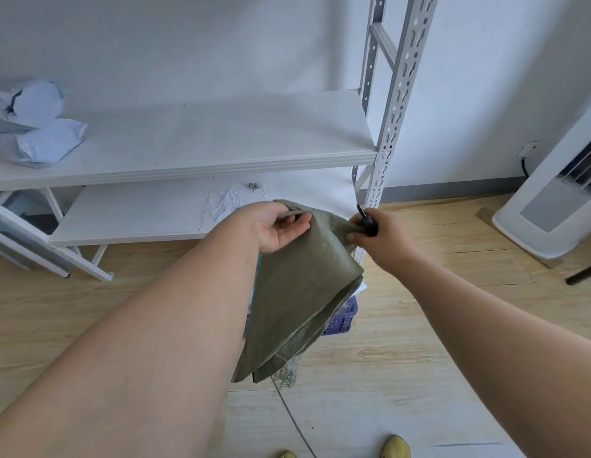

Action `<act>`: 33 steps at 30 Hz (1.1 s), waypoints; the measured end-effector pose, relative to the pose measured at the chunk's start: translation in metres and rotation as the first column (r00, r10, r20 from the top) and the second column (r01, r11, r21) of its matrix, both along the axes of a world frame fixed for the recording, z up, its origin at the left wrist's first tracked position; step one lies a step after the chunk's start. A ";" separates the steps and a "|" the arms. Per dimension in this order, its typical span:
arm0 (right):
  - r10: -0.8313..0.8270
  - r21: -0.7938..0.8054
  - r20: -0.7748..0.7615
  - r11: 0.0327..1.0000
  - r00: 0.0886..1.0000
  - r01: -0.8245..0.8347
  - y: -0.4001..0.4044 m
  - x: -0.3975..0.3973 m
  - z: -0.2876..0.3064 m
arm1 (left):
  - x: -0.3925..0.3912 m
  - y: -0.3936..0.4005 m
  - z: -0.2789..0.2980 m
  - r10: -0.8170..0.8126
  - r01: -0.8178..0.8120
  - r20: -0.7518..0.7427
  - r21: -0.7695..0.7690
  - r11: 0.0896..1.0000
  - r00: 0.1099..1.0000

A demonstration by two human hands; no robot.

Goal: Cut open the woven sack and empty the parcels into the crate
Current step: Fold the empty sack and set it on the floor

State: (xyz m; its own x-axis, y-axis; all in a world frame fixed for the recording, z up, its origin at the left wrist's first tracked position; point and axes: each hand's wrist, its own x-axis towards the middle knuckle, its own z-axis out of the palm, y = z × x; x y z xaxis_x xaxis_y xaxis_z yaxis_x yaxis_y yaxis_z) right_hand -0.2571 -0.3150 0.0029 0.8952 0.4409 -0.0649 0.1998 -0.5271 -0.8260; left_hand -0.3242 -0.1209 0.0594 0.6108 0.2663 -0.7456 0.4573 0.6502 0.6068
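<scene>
The limp green sack [297, 292] is being held up by its top edge over the blue crate [343, 317] on the floor, its frayed cut end hanging lowest. The left hand [281, 228] is being kept closed on one top corner; the right hand [378, 238] is pinching the other corner while also gripping a dark-handled cutter [367, 219]. The sack appears nearly empty, so it is best being shaken with the open end kept inside the crate's rim and the blade pointed away.

Sack [300, 285] above crate [342, 317], before shelves [254, 133]
</scene>
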 end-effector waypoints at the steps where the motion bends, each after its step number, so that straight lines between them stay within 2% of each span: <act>1: -0.006 0.037 -0.029 0.999 1.000 0.007 0.001 -0.002 0.002 | 0.002 0.002 0.001 0.068 -0.067 0.016 -0.015 0.998 0.998; 4: 0.004 0.182 -0.233 0.982 0.972 0.040 0.007 -0.008 0.011 | 0.004 0.008 -0.002 0.255 -0.255 0.031 -0.011 0.967 0.966; 7: 0.139 0.255 -0.324 0.965 0.936 -0.055 0.011 -0.010 0.014 | 0.004 0.014 -0.008 0.311 -0.311 0.016 0.044 0.949 0.950; 8: 0.190 0.249 -0.321 0.962 0.928 -0.111 0.012 -0.010 0.014 | 0.002 0.015 -0.007 0.309 -0.309 0.009 0.053 0.949 0.951; 10: 0.198 0.114 -0.220 0.978 0.955 -0.176 0.019 -0.013 0.011 | -0.001 0.017 -0.005 0.277 -0.277 0.005 0.047 0.960 0.961; 12: 0.052 -0.022 -0.037 0.998 0.998 -0.053 0.026 -0.012 0.009 | -0.006 0.015 0.001 0.165 -0.164 -0.006 0.078 0.983 0.986; 14: -0.111 0.037 -0.004 0.993 0.994 0.111 0.027 -0.008 0.013 | -0.011 0.019 0.004 -0.010 0.015 -0.023 0.234 0.972 1.000; 16: -0.154 0.125 -0.041 0.979 0.987 0.158 0.021 0.002 0.018 | -0.018 0.027 0.001 -0.219 0.202 -0.001 0.387 0.900 0.976; 18: -0.134 0.154 -0.046 0.978 0.990 0.139 0.011 0.010 0.028 | -0.026 0.031 -0.006 -0.414 0.361 -0.022 0.537 0.763 0.910; 19: -0.113 0.171 -0.057 0.978 0.992 0.121 0.005 0.016 0.034 | -0.027 0.034 -0.015 -0.461 0.405 -0.089 0.639 0.653 0.883; 21: -0.052 0.219 -0.119 0.973 0.992 0.077 -0.007 0.029 0.046 | -0.027 0.036 -0.037 -0.449 0.447 -0.246 0.789 0.421 0.859; 22: -0.012 0.238 -0.150 0.970 0.989 0.048 -0.016 0.036 0.053 | -0.023 0.032 -0.045 -0.435 0.439 -0.265 0.817 0.373 0.861; 24: 0.082 0.262 -0.178 0.965 0.981 -0.033 -0.035 0.052 0.068 | -0.011 0.014 -0.059 -0.435 0.387 -0.213 0.848 0.363 0.875; 26: 0.178 0.275 -0.178 0.953 0.968 -0.125 -0.058 0.069 0.081 | 0.007 -0.011 -0.064 -0.430 0.325 -0.172 0.893 0.312 0.886; 29: 0.269 0.287 -0.199 0.935 0.942 -0.207 -0.096 0.090 0.101 | 0.039 -0.045 -0.061 -0.488 0.277 -0.124 0.927 0.255 0.864; 31: 0.300 0.256 -0.210 0.935 0.931 -0.244 -0.121 0.101 0.107 | 0.060 -0.069 -0.057 -0.560 0.277 -0.073 0.916 0.290 0.825; 33: 0.297 0.224 -0.235 0.943 0.926 -0.245 -0.145 0.109 0.107 | 0.079 -0.099 -0.051 -0.610 0.279 0.011 0.883 0.378 0.792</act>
State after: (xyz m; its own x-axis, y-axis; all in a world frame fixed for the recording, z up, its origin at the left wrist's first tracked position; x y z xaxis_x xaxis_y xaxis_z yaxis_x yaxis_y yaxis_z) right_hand -0.1482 -0.4595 0.1102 0.7019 0.6910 -0.1727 0.0765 -0.3142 -0.9463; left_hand -0.2450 -0.2198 0.0082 0.9629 0.2470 -0.1084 0.2143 -0.4562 0.8637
